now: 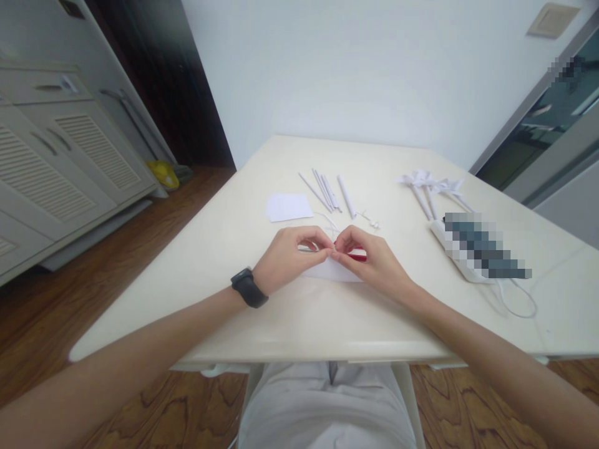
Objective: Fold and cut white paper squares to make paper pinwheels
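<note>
Over a sheet of white paper (327, 269), my left hand (302, 249) and my right hand (369, 252) meet at their fingertips. Each is closed in a pinch, with thumb against fingers. A tiny pale thing seems to be between them, too small to name. Beneath the hands lies what looks like a pair of scissors, its red handle (358, 256) showing by my right fingers and a thin grey blade by my left. Just beyond the fingertips is some thin white string (326, 216).
Stacked white paper (289, 207) lies left of several thin rolled paper sticks (325, 190) and a thicker paper roll (347, 196). Paper pinwheels on sticks (428, 184) stand out at the right, near a white case with a blurred top and a cord loop (519, 312).
</note>
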Motion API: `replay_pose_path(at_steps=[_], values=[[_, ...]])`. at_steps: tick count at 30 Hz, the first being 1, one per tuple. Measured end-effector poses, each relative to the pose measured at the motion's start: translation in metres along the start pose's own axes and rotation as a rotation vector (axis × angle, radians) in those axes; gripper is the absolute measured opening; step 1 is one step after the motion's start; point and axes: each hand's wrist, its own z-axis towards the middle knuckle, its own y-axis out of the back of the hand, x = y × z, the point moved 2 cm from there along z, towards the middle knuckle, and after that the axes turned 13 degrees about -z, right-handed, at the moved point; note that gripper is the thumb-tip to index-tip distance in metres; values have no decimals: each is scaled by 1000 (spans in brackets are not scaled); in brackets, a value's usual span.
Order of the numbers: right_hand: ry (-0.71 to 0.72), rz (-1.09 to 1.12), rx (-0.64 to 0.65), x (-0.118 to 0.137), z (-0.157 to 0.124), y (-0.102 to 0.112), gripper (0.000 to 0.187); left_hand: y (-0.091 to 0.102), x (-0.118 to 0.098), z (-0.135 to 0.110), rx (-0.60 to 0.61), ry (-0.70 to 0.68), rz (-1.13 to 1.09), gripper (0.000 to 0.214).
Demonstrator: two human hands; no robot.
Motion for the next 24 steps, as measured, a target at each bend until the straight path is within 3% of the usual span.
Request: replay_pose_path(at_steps=[9,24], values=[[-22,-22,-54,-4,3,5,8,1,5,3,57,98,-50,18],[-180,163,-171,-5,4,17,14,4,8,3,62,201,-173,18]])
